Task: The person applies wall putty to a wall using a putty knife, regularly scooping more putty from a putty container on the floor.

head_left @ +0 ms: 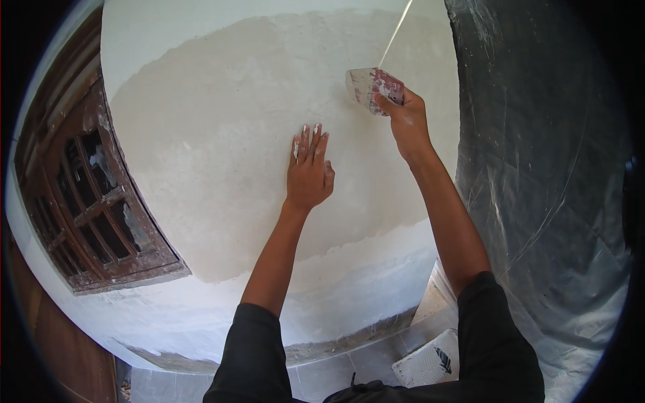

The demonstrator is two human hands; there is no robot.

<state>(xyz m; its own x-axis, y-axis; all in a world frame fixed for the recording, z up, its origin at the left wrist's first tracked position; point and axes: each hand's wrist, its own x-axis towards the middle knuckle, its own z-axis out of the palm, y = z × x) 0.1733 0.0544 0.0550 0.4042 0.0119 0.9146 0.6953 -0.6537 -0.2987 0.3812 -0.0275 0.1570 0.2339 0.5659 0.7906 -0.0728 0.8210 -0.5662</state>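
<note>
My right hand (411,122) grips a putty knife (371,88) at the upper right, thumb across its reddish, paint-smeared back. The wide blade points left, coated with pale filler, and is at or close to the wall; whether it touches I cannot tell. My left hand (310,169) is lower and to the left, fingers stretched upward, palm toward the wall, with white filler on the fingertips. Behind both hands, the wall (222,134) carries a large beige-grey patch of filler, bordered by whiter paint above and below.
A brown wooden window (101,201) with small panes is set into the wall at the left. Dark plastic sheeting (537,168) hangs along the right side. A white bag or packet (428,363) with a dark leaf-like mark lies on the grey tiled floor (322,376) below.
</note>
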